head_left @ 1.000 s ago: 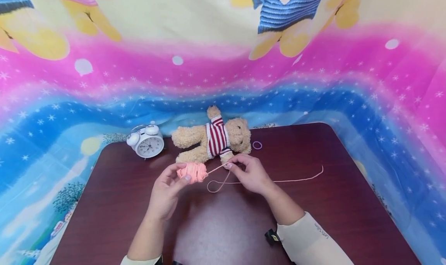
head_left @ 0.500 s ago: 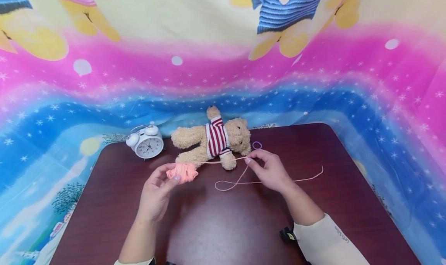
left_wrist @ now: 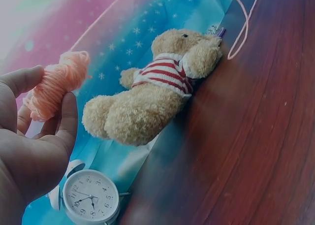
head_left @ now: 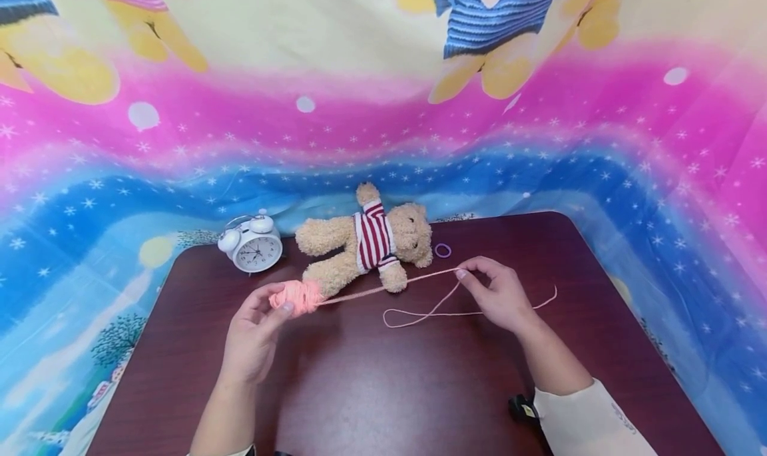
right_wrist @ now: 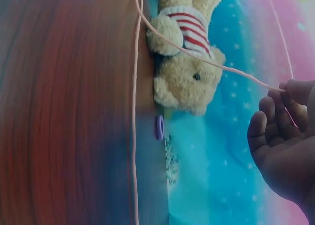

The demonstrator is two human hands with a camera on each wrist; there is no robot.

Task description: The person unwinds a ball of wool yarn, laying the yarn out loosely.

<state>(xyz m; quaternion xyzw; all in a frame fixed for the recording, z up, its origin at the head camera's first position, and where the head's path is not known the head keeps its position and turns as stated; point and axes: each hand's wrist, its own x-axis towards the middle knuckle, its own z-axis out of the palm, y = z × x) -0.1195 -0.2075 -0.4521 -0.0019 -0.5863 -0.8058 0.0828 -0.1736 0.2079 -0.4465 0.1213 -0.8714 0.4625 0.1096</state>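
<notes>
Bare hands and peach yarn above a dark red-brown table (head_left: 383,376); clock directions refer to the head view, with the table's middle as the dial centre and 12 o'clock at the far edge. The yarn bundle (head_left: 295,298) is between 9 and 10 o'clock, held off the table by the left hand (head_left: 248,339). The left fingers are parted only by the bundle's thickness, with the thumb on the near side. The right hand (head_left: 500,303), near 3 o'clock, pinches the strand (head_left: 431,275) between thumb and index finger, tips closed together; its other fingers curl loosely, as the right wrist view shows. The strand runs nearly straight between the 2 hands. Below the right hand it drops to a loose loop (head_left: 413,319) on the table, then passes toward 3 o'clock to a free end.

At 12 o'clock lies a teddy bear (head_left: 374,239) in a red-and-white striped shirt, head toward 3 o'clock and legs toward 9 o'clock. A purple ring (head_left: 443,250) lies at 1 o'clock, just beside the bear's head. At 10 o'clock stands a white alarm clock (head_left: 257,253) with 2 bells. A patterned cloth (head_left: 359,130) hangs behind the table.
</notes>
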